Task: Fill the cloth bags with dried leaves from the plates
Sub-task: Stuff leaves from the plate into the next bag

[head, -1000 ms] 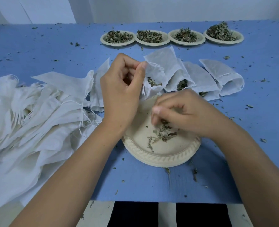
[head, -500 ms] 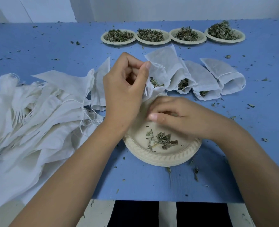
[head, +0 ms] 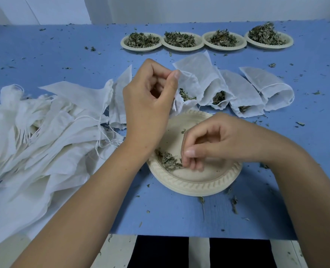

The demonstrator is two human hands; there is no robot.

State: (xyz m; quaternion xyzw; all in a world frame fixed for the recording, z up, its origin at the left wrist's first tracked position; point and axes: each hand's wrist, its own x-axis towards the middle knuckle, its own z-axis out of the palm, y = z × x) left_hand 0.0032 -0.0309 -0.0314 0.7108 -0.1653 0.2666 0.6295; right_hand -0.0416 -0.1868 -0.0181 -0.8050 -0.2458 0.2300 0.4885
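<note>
White cloth at the mouth of the open bag [head: 194, 80] was pinched between the thumb and curled fingers of the left hand [head: 150, 101], just beyond the near plate [head: 199, 187]. The right hand [head: 220, 140] had its fingertips [head: 196, 166] bunched on a clump of dried leaves [head: 167, 161] at the plate's left side. Beside the held one lay three more bags [head: 243, 91]; empty bags [head: 44, 136] were heaped left, and four plates [head: 181, 42] of leaves lined the far blue table [head: 179, 215].
</note>
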